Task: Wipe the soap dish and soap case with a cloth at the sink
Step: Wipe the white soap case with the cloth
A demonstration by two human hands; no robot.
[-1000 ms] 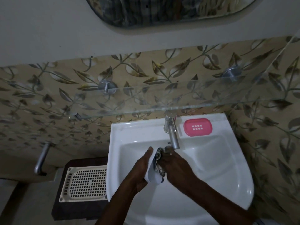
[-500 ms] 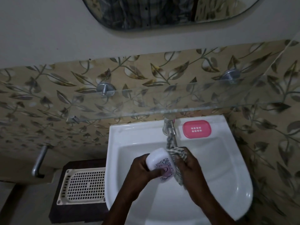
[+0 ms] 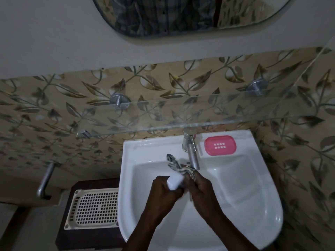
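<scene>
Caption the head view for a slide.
Left hand holds white soap case over sink; right hand wipes with striped cloth; pink soap dish waits beside tap.

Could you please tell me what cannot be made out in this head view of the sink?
- White soap case: mostly hidden by the left hand; its printed face is out of sight.
- Striped cloth: lower part hidden under the right hand.
- Sink drain: covered by both forearms.
- Mirror: top cut off by the frame edge.
</scene>
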